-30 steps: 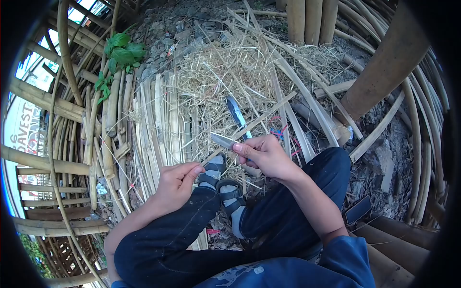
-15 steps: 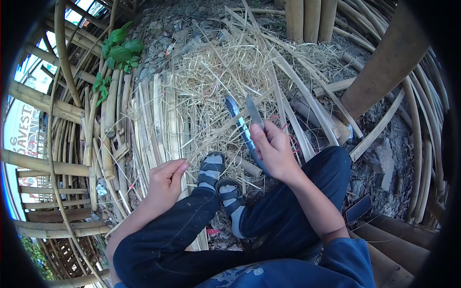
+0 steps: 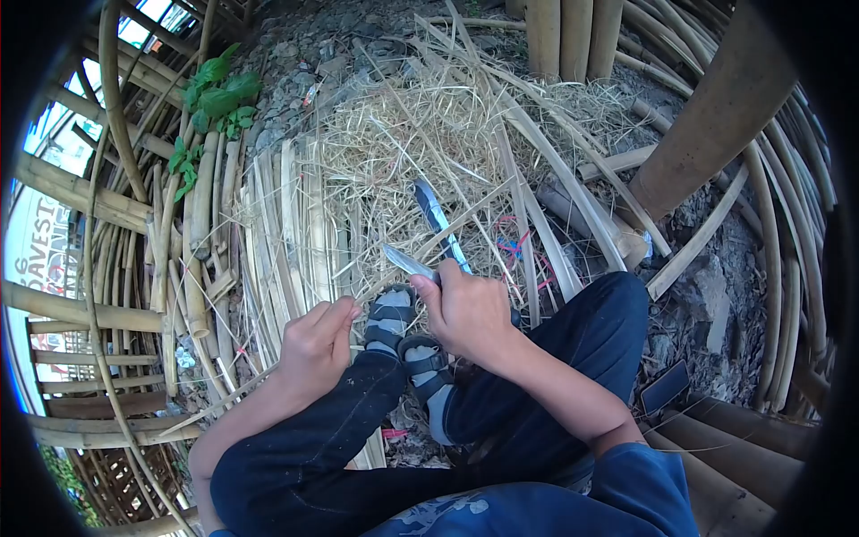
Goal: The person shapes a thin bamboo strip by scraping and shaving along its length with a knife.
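My right hand (image 3: 470, 309) is closed round a knife (image 3: 410, 262), its blade pointing up and left above my sandalled feet. A thin bamboo strip (image 3: 474, 210) runs diagonally past the knife. My left hand (image 3: 318, 345) is closed in a pinch on the strip, left of my feet; another length of strip (image 3: 219, 403) shows behind that hand, towards the lower left. A second, longer blade (image 3: 433, 208) with a shiny surface lies on the shavings (image 3: 376, 143) beyond the knife, partly hidden by my right hand.
Split bamboo slats (image 3: 291, 224) lie in a row at the left, beside a bamboo frame (image 3: 98, 309). A thick post (image 3: 716, 121) leans at the right. A dark phone-like object (image 3: 665, 387) lies near my right knee. Stones and green leaves (image 3: 219, 94) show at the back.
My right hand with the knife has moved left and towards me, nearer my left hand. The blade has turned leftward. My left hand has turned, and strip now shows behind it.
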{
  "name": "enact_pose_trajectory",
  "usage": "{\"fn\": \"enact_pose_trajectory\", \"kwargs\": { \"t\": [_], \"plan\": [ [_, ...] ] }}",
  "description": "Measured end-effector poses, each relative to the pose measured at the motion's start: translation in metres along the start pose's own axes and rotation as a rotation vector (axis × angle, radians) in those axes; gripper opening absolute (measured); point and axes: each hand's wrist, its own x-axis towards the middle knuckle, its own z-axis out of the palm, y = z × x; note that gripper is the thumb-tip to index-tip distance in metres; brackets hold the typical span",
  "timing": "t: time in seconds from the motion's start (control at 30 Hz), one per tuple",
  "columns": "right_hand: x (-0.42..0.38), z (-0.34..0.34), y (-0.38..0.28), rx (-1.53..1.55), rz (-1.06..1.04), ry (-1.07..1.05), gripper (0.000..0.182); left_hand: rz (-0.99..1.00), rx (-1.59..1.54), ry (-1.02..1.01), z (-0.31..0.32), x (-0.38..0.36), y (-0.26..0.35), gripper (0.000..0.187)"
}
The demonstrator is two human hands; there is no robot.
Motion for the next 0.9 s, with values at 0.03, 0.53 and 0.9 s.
{"fn": "enact_pose_trajectory", "kwargs": {
  "t": [0.03, 0.53, 0.9],
  "plan": [
    [0.001, -0.002, 0.001, -0.007, 0.011, -0.024, 0.038, -0.002, 0.002, -0.001, 0.001, -0.001, 0.000, 0.011],
    [0.005, 0.015, 0.041, -0.279, -0.191, 0.150, 0.045, -0.040, -0.062, -0.042, -0.004, 0.006, 0.005, 0.007],
    [0.032, -0.023, 0.120, -0.359, 0.549, 0.163, 0.054, -0.101, 0.046, 0.062, -0.023, -0.011, -0.015, 0.007]
  ]
}}
